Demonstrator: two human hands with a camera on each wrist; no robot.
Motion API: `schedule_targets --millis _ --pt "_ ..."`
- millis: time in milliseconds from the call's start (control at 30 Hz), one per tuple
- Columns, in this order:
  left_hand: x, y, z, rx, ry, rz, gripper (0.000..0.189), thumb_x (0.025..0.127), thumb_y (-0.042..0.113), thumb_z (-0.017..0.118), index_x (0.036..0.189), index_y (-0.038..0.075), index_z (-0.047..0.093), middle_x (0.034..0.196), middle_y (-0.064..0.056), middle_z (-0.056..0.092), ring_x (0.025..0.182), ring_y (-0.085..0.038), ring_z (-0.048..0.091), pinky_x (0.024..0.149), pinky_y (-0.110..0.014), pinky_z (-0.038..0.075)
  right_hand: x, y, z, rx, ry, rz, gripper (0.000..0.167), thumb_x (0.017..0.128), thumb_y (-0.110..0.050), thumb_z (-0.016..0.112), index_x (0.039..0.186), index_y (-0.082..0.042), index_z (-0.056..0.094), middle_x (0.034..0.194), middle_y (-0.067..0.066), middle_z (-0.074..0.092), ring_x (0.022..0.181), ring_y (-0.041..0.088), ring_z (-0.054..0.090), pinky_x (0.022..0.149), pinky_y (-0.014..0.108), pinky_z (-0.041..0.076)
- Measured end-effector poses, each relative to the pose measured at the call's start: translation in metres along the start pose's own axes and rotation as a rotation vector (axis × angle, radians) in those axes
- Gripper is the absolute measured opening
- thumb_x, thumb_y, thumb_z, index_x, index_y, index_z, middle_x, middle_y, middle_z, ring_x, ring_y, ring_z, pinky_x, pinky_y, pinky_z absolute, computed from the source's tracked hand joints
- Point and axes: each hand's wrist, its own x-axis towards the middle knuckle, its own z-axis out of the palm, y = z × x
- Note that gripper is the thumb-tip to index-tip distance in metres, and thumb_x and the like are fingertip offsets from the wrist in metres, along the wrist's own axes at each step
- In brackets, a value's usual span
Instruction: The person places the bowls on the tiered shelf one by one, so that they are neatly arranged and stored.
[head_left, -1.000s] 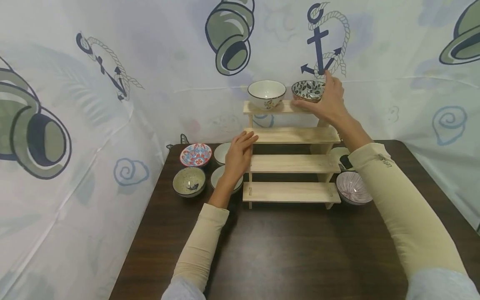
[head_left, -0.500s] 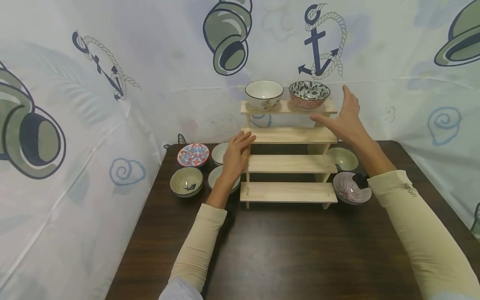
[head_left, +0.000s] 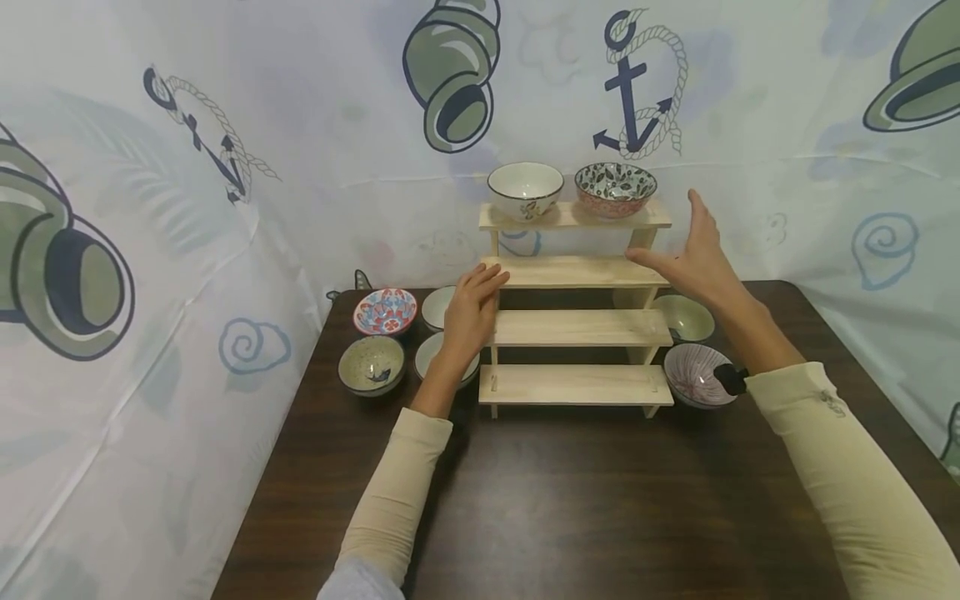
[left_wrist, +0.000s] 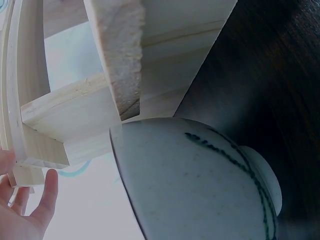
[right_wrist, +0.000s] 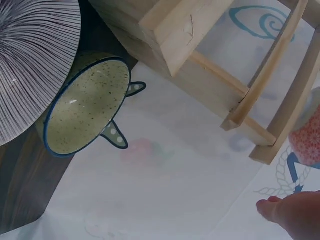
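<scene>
- Nothing I can actually read in any of the three views, sorry.
- Closest thing is some small dark print (head_left: 831, 404) on the right sleeve (head_left: 862, 483), just below the cuff in the head view. Looks like lettering, but it's way too blurry to make out a word or a brand.
</scene>
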Motion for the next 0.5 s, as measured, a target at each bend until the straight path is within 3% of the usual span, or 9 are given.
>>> schedule_targets --millis 500 --pt "0.001 -0.001 0.000 -0.018 0.000 0.002 0.033 0.105 0.010 0.056 0.132 0.018 0.072 0.149 0.002 0.062 0.149 -0.018 0.045 0.111 -0.054 0.049 -0.021 0.020 0.000 -0.081 -0.079 0.016 0.122 0.089 -0.057 0.072 0.165 -0.014 -0.013 0.172 0.026 -0.005 0.158 0.050 0.004 0.121 0.075 0.014"
